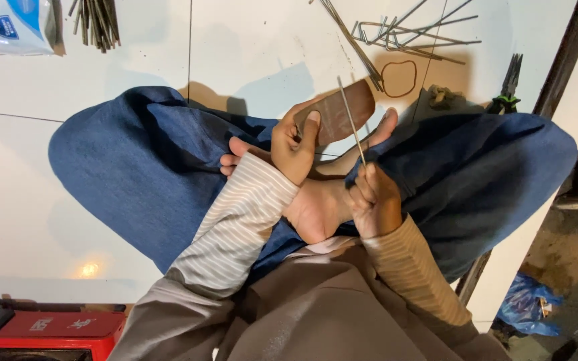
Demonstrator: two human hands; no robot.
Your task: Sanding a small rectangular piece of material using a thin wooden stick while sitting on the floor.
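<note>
Pinching a thin straight grey metal wire [352, 120] near its lower end, the right hand [374, 200] is closing tight around it while the left hand [294, 144] is clamping a flat brown oval-ended wooden piece [340, 115].

Wire is rising from the right fingers, crossing the wooden piece; keeping both grips firm seems wise.
</note>
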